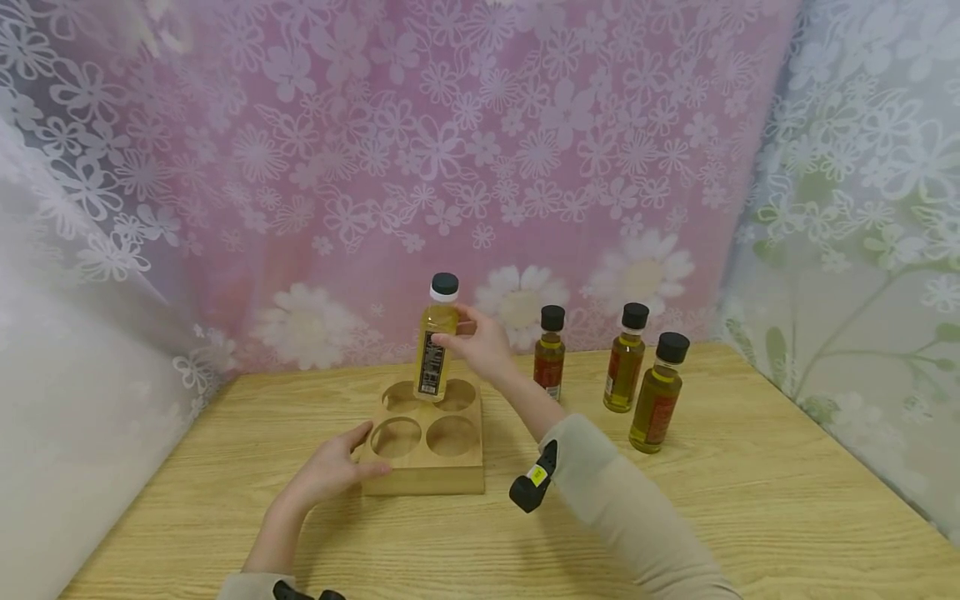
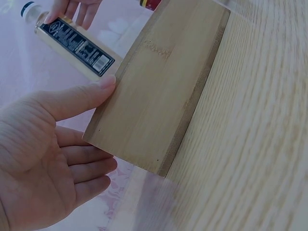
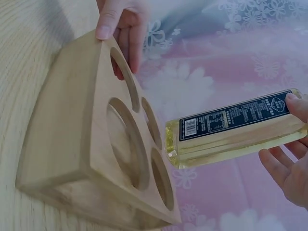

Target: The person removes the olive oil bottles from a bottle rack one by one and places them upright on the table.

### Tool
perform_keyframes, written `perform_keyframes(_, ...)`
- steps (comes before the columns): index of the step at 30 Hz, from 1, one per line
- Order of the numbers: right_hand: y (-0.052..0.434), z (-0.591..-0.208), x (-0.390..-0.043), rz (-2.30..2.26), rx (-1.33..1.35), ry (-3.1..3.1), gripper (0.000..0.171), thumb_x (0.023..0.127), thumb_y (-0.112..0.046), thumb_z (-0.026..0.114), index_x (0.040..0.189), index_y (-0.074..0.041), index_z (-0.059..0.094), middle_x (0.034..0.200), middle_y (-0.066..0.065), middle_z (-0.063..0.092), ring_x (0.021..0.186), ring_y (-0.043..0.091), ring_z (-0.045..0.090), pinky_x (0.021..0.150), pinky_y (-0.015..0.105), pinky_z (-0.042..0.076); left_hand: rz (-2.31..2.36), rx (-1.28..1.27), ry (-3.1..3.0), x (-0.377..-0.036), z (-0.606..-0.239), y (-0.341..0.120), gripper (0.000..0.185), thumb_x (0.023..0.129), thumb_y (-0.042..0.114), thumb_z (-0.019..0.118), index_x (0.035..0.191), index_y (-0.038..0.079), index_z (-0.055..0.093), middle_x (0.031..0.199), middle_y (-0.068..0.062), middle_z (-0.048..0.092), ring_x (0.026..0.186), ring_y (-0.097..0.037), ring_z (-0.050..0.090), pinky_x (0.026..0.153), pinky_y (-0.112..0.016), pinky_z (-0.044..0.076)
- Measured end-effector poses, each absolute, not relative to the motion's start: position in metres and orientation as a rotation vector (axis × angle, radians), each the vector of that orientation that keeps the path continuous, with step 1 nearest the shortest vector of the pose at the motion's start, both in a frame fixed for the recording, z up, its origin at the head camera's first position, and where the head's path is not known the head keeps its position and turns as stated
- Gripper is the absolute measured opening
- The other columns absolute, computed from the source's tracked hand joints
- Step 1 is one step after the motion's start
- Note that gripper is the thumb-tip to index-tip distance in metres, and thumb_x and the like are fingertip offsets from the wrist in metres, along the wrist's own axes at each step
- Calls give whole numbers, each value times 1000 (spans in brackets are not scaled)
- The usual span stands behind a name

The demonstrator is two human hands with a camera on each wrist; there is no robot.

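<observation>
My right hand (image 1: pixel 483 343) grips a clear bottle of yellow oil (image 1: pixel 435 354) by its upper part, thumb on the near side. The bottle has a dark cap, a white collar and a black label, and it tilts slightly. Its base is close over the back openings of a wooden bottle holder (image 1: pixel 423 479) with round holes. In the right wrist view the bottle's base (image 3: pixel 171 147) is right at the holder's rear holes. My left hand (image 1: pixel 330 467) holds the holder's left front corner, thumb (image 2: pixel 89 96) on the top edge and fingers along the left side.
Right of the holder stand three dark-capped oil bottles with red labels: one behind my right forearm (image 1: pixel 550 358), one further right (image 1: pixel 624 362) and one nearest the front (image 1: pixel 660 400). Flowered curtains (image 1: pixel 450 167) hang close behind the wooden table (image 1: pixel 750 500).
</observation>
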State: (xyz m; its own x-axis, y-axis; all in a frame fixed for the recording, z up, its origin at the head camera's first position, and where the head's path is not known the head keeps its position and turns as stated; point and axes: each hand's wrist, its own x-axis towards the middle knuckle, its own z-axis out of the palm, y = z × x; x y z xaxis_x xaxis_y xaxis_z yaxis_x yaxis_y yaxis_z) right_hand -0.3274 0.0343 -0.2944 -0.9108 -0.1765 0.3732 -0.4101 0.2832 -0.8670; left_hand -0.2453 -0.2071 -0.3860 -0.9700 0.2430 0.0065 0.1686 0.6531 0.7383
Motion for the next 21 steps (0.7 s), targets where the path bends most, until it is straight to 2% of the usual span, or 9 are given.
perform_keyframes(7, 59, -286, -320, 1710, 522, -2405, 61, 81, -28, 73, 136, -17, 48, 122, 7, 53, 108, 24, 53, 78, 38, 52, 1225, 351, 2779, -246, -387, -207, 91, 78, 40, 72, 143, -6, 27, 142, -28, 33, 127, -47, 32, 99, -58, 30)
perform_keyframes(15, 91, -287, -317, 1549, 555, -2458, 60, 81, -33, 72, 135, -19, 49, 124, 5, 54, 109, 23, 53, 78, 38, 51, 1251, 343, 2761, -245, -387, -206, 91, 78, 40, 72, 143, -5, 27, 141, -29, 33, 126, -49, 32, 98, -60, 31)
perform_keyframes(21, 111, -284, -308, 1461, 593, -2445, 60, 83, -25, 71, 135, -8, 48, 120, 13, 56, 107, 28, 55, 80, 42, 50, 1247, 328, 2764, -245, -386, -206, 91, 78, 40, 73, 144, -4, 27, 141, -29, 33, 126, -49, 32, 98, -59, 31)
